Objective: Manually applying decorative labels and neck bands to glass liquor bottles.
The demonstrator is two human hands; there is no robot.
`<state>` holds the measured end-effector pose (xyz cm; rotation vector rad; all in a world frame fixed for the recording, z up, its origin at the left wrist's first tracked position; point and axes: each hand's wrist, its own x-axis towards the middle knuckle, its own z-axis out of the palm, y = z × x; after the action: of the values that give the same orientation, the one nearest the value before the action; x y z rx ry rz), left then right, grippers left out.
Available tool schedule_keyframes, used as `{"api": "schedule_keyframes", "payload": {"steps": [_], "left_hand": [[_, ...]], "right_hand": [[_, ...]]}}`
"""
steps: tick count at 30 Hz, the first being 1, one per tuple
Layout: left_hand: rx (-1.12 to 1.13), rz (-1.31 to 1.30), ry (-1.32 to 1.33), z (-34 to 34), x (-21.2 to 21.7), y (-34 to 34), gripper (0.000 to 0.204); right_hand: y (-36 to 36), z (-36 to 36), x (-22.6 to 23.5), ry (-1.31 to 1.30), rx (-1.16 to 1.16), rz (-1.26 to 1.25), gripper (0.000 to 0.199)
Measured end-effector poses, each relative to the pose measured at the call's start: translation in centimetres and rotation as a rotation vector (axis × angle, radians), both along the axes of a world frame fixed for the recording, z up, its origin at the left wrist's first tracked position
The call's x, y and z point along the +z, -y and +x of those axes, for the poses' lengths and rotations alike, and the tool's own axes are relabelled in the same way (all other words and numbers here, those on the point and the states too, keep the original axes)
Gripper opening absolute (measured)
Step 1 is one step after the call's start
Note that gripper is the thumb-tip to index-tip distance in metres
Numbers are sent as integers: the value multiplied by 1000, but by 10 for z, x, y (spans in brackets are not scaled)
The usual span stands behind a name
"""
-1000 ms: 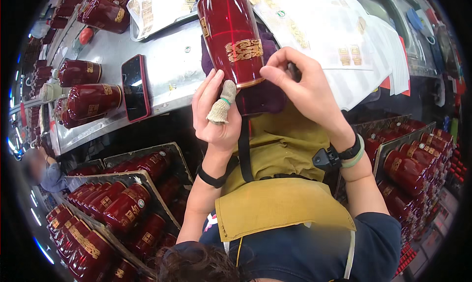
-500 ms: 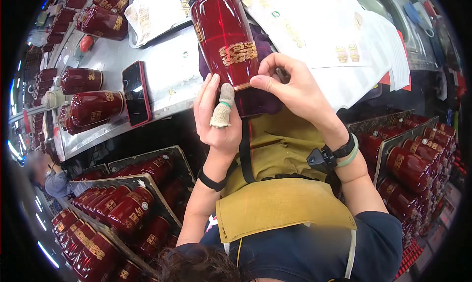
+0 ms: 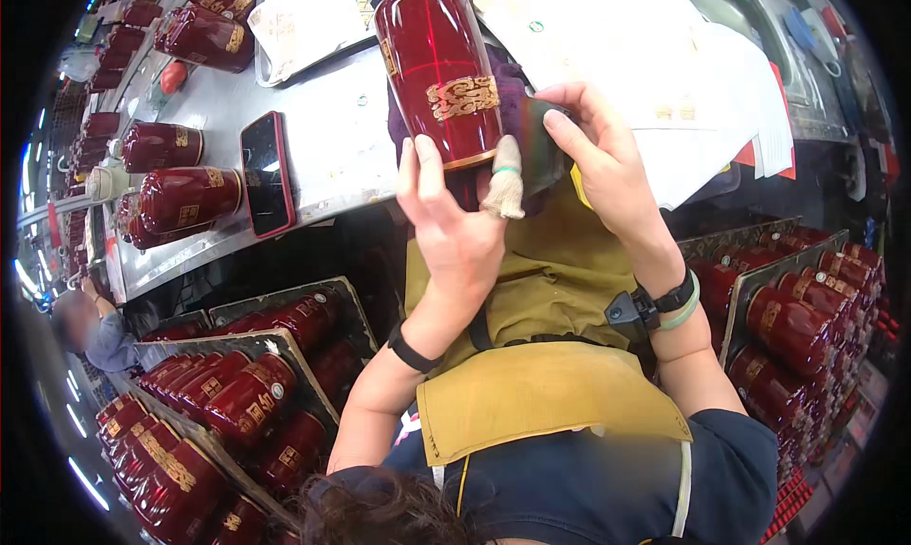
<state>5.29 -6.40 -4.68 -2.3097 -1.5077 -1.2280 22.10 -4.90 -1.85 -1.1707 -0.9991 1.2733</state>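
Metal bench (image 3: pixel 332 156) behind; red bottle (image 3: pixel 438 70) gripped above left hand (image 3: pixel 455 227).

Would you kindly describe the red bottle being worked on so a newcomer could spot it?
Start at the steel worktable. At its near edge, the left hand holds one glossy red bottle upright. Its neighbours all lie on their sides.

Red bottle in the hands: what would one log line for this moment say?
left hand: grips red bottle at base | right hand: presses purple cloth against it | metal table: phone, more bottles
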Motion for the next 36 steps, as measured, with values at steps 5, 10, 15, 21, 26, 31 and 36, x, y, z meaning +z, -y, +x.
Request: {"api": "schedule_keyframes", "payload": {"steps": [5, 10, 15, 21, 26, 31, 36], "left_hand": [[-111, -102, 220, -18, 12, -4, 55], [-115, -96, 139, -34, 11, -21, 51], [-155, -125, 331, -42, 7, -29, 49], [-48, -109, 337, -32, 7, -21, 49], [-108, -154, 309, -32, 14, -32, 46], [-42, -191, 307, -34, 15, -21, 58], [-146, -121, 291, -36, 6, -33, 57]], "right_hand": [[3, -9, 9, 264, -230, 115, 14], [13, -43, 12, 169, -78, 156, 12], [9, -38, 3, 251, -188, 162, 10], [15, -42, 6, 96, -205, 98, 9], [14, -39, 8, 302, -238, 164, 9], [14, -38, 11, 345, -224, 170, 10], [15, -43, 11, 282, -226, 145, 10]]}}
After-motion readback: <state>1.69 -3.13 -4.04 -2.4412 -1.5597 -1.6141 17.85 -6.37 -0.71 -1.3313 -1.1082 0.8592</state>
